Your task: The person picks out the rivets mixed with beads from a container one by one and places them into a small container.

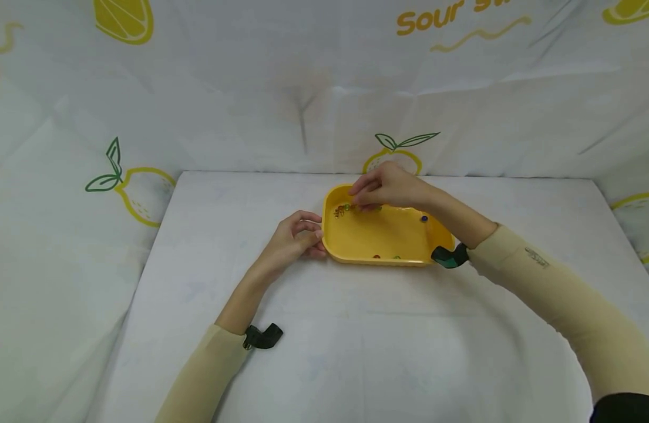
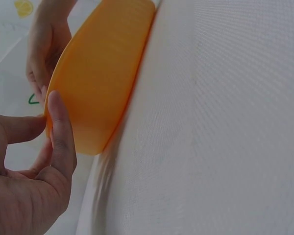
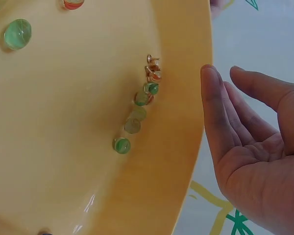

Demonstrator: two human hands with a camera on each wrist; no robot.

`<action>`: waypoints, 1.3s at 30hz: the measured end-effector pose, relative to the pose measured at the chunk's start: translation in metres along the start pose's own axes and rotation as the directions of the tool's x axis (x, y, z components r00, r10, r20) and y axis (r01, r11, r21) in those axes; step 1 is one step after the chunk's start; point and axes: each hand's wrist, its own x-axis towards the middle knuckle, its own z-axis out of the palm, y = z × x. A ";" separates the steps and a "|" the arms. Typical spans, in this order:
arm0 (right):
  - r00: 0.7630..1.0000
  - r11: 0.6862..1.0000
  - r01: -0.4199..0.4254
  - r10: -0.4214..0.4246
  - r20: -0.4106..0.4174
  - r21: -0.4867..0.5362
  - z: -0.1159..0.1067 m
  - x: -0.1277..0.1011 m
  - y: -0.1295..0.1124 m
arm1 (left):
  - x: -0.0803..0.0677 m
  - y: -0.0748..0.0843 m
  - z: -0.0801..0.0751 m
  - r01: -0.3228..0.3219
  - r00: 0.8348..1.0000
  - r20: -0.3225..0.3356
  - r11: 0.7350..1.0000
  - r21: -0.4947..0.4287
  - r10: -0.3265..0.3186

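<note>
A shallow yellow tray (image 1: pixel 379 235) stands toward the back of the table. My left hand (image 1: pixel 289 242) pinches its left end; in the left wrist view the thumb and fingers lie on either side of the rim (image 2: pixel 50 88). Over the tray's far side is my right hand (image 1: pixel 392 187), fingers fairly straight. In the right wrist view, nothing shows between its thumb and fingertips. Several glass marbles (image 3: pixel 121 145) form a row along the tray's wall, with small gold-coloured metal pieces (image 3: pixel 153 68) at one end. A larger-looking green marble (image 3: pixel 18 34) lies apart.
A dark blue marble (image 1: pixel 424 218) sits in the tray's right part, and a red marble (image 1: pixel 376 257) lies by the near wall. White cloth covers the table (image 1: pixel 324 341). Behind it hangs a lemon-printed curtain (image 1: pixel 239 94).
</note>
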 end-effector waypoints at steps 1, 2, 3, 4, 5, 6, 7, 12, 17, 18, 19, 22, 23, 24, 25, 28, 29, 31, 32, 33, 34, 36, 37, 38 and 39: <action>1.000 1.000 0.007 -0.007 0.009 -0.004 0.001 0.002 0.000 | 0.000 0.000 0.000 0.001 1.000 0.000 1.000 0.000 -0.001; 1.000 1.000 0.007 -0.007 0.017 -0.007 0.002 0.003 0.000 | 0.000 0.000 0.000 0.001 1.000 0.001 1.000 0.001 -0.001; 1.000 1.000 0.008 -0.008 0.027 -0.010 0.003 0.005 -0.001 | 0.000 0.000 0.000 0.002 1.000 0.001 1.000 0.001 -0.002; 0.999 1.000 0.006 -0.006 0.037 -0.010 0.004 0.006 -0.001 | 0.000 0.001 0.000 0.002 1.000 0.001 1.000 0.001 -0.002; 0.999 1.000 0.003 -0.003 0.045 -0.008 0.005 0.008 -0.002 | 0.000 0.001 0.000 0.002 1.000 0.001 1.000 0.001 -0.002; 0.999 1.000 0.002 -0.001 0.053 -0.008 0.007 0.010 -0.002 | 0.000 0.001 0.000 0.003 1.000 0.001 1.000 -0.001 -0.003; 0.998 1.000 -0.002 0.002 0.060 -0.014 0.009 0.011 -0.003 | 0.000 0.001 0.000 0.003 1.000 0.002 1.000 -0.001 -0.003; 0.996 0.999 0.021 -0.017 0.092 -0.046 0.018 0.021 -0.001 | 0.000 -0.001 0.000 0.005 1.000 0.005 1.000 -0.014 -0.005; 0.992 0.999 0.037 -0.032 0.125 -0.039 0.027 0.027 -0.001 | -0.001 -0.002 -0.001 0.015 1.000 0.010 0.999 -0.042 -0.014; 0.991 0.999 0.034 -0.029 0.130 -0.037 0.028 0.028 -0.002 | -0.001 -0.002 -0.001 0.014 1.000 0.012 0.999 -0.042 -0.014; 0.991 0.999 0.031 -0.026 0.135 -0.033 0.028 0.028 -0.002 | -0.001 -0.002 -0.001 0.012 1.000 0.014 0.999 -0.040 -0.012; 0.990 0.999 0.010 -0.005 0.143 -0.035 0.029 0.030 -0.003 | 0.000 -0.002 -0.001 0.010 1.000 0.020 0.999 -0.038 -0.009; 0.989 0.999 0.003 0.002 0.146 -0.034 0.029 0.030 -0.004 | 0.000 -0.002 -0.001 0.010 1.000 0.021 0.999 -0.039 -0.009; 0.989 0.999 -0.005 0.010 0.148 -0.034 0.029 0.030 -0.004 | 0.000 -0.002 -0.001 0.010 1.000 0.022 0.999 -0.041 -0.009; 0.988 0.999 -0.012 0.017 0.152 -0.033 0.028 0.031 -0.004 | 0.000 -0.002 -0.001 0.010 1.000 0.023 0.999 -0.043 -0.009; 0.986 0.999 -0.034 0.038 0.160 -0.026 0.028 0.032 -0.003 | -0.001 -0.001 -0.001 0.013 1.000 0.023 0.999 -0.048 -0.012; 0.986 0.999 -0.037 0.040 0.163 -0.023 0.028 0.033 -0.003 | -0.001 -0.001 -0.001 0.014 1.000 0.023 0.999 -0.047 -0.013; 0.985 0.999 -0.041 0.044 0.169 -0.019 0.029 0.035 -0.002 | -0.001 -0.001 -0.001 0.015 1.000 0.022 0.999 -0.043 -0.014; 0.984 0.999 -0.042 0.045 0.170 -0.022 0.030 0.036 -0.001 | -0.001 0.000 -0.001 0.016 1.000 0.020 0.999 -0.042 -0.015; 0.984 0.999 -0.043 0.047 0.172 -0.028 0.031 0.037 0.000 | -0.001 0.000 -0.001 0.017 1.000 0.019 0.999 -0.041 -0.016; 0.984 0.998 -0.047 0.052 0.173 -0.035 0.031 0.038 0.000 | -0.001 0.000 -0.001 0.017 1.000 0.018 0.999 -0.039 -0.016; 0.983 0.997 -0.048 0.057 0.176 -0.055 0.032 0.039 0.001 | -0.001 0.000 -0.001 0.017 1.000 0.018 0.999 -0.037 -0.016; 0.982 0.996 -0.050 0.061 0.177 -0.067 0.033 0.039 0.002 | -0.001 0.000 -0.001 0.016 1.000 0.018 0.999 -0.035 -0.015; 0.982 0.996 -0.052 0.065 0.178 -0.077 0.033 0.039 0.002 | -0.001 0.000 -0.001 0.016 1.000 0.018 0.999 -0.037 -0.015; 0.981 0.995 -0.054 0.069 0.179 -0.086 0.034 0.040 0.002 | -0.001 0.000 -0.001 0.015 1.000 0.019 0.999 -0.038 -0.015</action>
